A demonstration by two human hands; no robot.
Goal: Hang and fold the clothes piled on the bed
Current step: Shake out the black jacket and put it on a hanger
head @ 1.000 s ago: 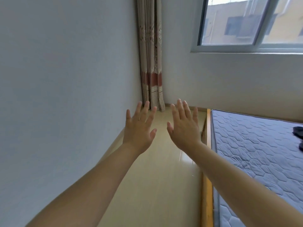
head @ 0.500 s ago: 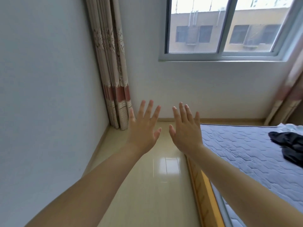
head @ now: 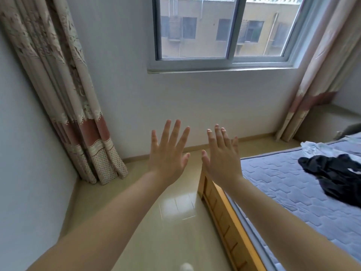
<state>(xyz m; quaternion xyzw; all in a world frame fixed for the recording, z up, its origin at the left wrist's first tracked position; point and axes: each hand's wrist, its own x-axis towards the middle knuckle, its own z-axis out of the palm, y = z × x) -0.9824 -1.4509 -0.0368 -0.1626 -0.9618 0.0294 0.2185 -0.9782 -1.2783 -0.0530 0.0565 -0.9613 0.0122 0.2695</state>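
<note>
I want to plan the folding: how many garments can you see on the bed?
2: a black garment at the bed's right edge, and a white one just behind it. Both are cut off, so more may lie out of frame.

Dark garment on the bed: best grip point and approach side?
The dark garment lies crumpled on the mattress, with raised folds along its near-left edge. Probably best to pinch a raised fold there, coming from the left bed edge and above with the right hand, the nearer one. Both it and the left hand are open and hold nothing. No collar or sleeve can be made out.
</note>
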